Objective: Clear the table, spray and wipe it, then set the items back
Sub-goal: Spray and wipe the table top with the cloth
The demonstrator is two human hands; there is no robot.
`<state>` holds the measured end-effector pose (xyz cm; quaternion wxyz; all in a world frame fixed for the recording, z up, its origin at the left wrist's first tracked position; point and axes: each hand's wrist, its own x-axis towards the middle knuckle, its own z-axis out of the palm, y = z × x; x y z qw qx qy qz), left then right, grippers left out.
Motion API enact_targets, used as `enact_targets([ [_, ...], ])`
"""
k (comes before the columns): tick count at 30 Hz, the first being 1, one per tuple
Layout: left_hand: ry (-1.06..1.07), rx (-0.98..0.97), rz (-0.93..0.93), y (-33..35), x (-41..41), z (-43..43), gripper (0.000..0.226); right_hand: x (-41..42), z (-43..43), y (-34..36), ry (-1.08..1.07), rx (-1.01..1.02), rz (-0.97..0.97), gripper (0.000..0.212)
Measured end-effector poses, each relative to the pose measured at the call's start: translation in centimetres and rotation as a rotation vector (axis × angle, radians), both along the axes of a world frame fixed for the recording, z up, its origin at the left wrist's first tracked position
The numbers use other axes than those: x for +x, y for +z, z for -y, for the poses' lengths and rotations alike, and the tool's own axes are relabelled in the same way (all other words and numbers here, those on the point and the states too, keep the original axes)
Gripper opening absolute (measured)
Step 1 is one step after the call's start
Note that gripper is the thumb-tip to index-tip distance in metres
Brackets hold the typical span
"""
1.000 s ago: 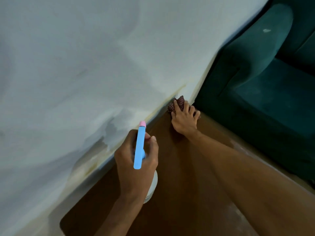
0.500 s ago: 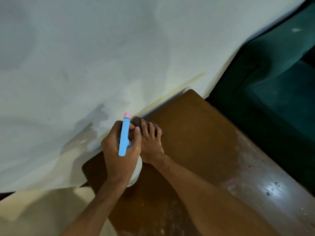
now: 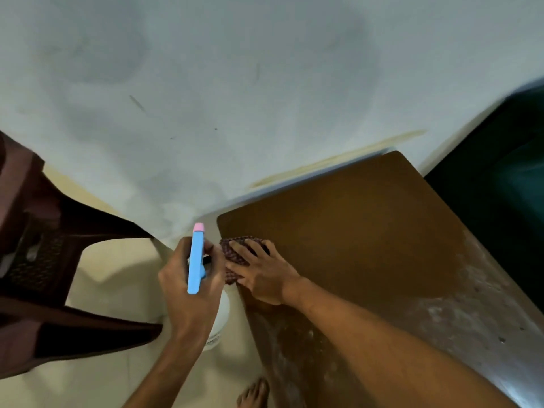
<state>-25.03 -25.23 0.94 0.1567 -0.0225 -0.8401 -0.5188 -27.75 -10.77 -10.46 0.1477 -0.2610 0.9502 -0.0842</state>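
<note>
My left hand grips a white spray bottle with a blue head and pink tip, held just off the table's left edge. My right hand lies flat with straight fingers on a dark red patterned cloth, pressing it onto the brown wooden table at its far left corner. Wet streaks and droplets show on the table's near right part.
A dark brown plastic chair stands to the left on the pale floor. A dark green sofa sits beyond the table's right side. The white wall runs along the table's far edge. A bare foot is below.
My right hand has slid the cloth along the far edge from the right corner to the left corner. The left hand stayed beside it with the bottle, and the view swung left.
</note>
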Motion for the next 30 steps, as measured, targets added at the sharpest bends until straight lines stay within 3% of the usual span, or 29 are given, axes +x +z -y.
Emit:
enact_targets([
  [2,0.011,0.006,-0.001,0.0,0.1,0.3,0.021,-1.5,-1.1,0.0,-0.049,0.037,-0.028,0.057],
  [5,0.037,0.027,-0.005,-0.5,-0.1,0.5,0.029,-5.1,-1.5,-0.2,-0.358,0.042,-0.065,0.056],
  [7,0.047,0.027,-0.003,-0.9,-0.4,0.5,0.027,-6.8,-0.7,-0.1,-0.447,0.056,-0.064,0.056],
  [13,0.025,0.013,0.046,-1.5,-2.1,-1.0,0.021,-6.6,-0.6,-0.2,-0.091,0.069,-0.103,0.055],
  [16,-0.038,0.016,0.041,-1.1,-3.5,-3.0,0.014,-6.5,-4.7,-0.1,-0.041,0.109,-0.126,0.054],
  [25,-0.278,0.04,-0.053,-0.5,-6.4,-12.9,0.01,-2.0,-26.0,0.2,-0.995,0.165,-0.007,0.054],
  [30,-0.393,0.085,-0.035,-1.6,-6.7,-17.9,0.015,3.0,-30.4,-0.1,-1.339,0.145,-0.012,0.054],
])
